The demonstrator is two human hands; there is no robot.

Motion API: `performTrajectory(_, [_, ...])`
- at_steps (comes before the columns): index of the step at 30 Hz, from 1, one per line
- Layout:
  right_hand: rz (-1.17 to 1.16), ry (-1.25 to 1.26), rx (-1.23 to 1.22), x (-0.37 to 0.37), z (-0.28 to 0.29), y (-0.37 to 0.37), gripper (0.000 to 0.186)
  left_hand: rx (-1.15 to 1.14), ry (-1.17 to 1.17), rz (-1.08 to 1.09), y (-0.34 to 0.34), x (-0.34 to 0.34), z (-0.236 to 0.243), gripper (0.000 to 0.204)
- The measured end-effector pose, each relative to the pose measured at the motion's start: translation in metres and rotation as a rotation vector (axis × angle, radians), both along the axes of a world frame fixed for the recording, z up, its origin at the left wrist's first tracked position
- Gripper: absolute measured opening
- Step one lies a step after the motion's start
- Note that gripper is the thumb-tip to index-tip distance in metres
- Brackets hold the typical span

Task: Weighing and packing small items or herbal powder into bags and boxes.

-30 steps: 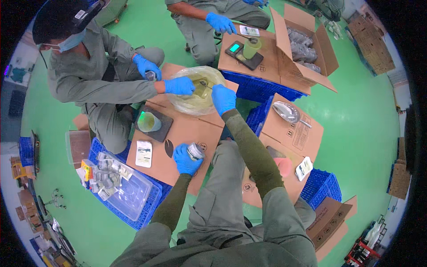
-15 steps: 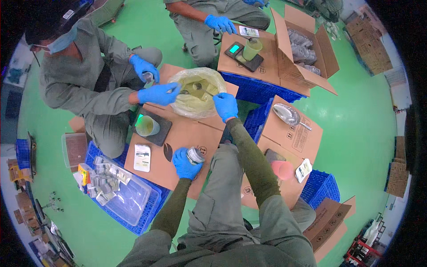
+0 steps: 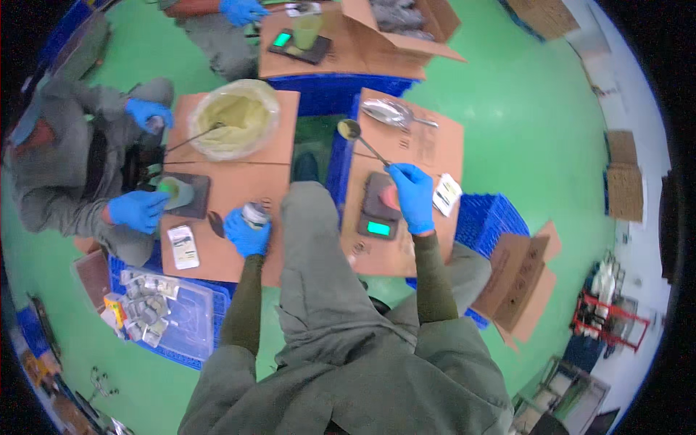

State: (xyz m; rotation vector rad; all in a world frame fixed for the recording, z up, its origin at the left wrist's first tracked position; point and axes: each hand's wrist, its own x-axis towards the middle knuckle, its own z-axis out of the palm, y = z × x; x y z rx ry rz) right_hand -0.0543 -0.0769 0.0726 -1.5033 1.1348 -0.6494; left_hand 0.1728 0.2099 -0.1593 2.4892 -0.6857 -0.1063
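Note:
My left hand, in a blue glove, is closed round a small silvery-grey pouch above the left cardboard sheet. In my gloved right hand is the handle of a long ladle; its small round bowl, pale yellow inside, points up and left. Below that hand, a pink cup, partly hidden by the fingers, rests on a dark digital scale with a lit green display. A white printed card lies right of my right hand. Left of my left hand is another card.
A plastic-lined tub of pale yellow powder, with another ladle, stands far left. A co-worker's gloved hand holds a greenish cup on a scale. A metal scoop, blue crates and a tray of pouches lie around.
My right hand has swung from the tub to the right, bringing the ladle over the right cardboard. The view has turned rightward. The co-worker's hand has moved from the tub to the greenish cup.

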Motion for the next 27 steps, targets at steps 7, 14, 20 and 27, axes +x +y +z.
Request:
performTrajectory(7, [-0.216, 0.592, -0.527, -0.141, 0.006, 0.059, 0.014, -0.017, -0.166, 0.017, -0.006, -0.009, 0.025, 0.078])
performTrajectory(14, [-0.109, 0.794, -0.744, -0.159, -0.035, 0.078, 0.015, -0.013, -0.216, 0.011, -0.007, -0.015, 0.028, 0.076])
performTrajectory(20, [-0.365, 0.392, -0.396, -0.163, -0.036, 0.071, 0.020, -0.014, -0.223, 0.017, -0.011, -0.012, 0.029, 0.072])
performTrajectory(27, [-0.405, 0.312, -0.219, -0.168, -0.034, 0.071, 0.021, -0.046, -0.269, 0.014, -0.007, -0.008, 0.018, 0.068])
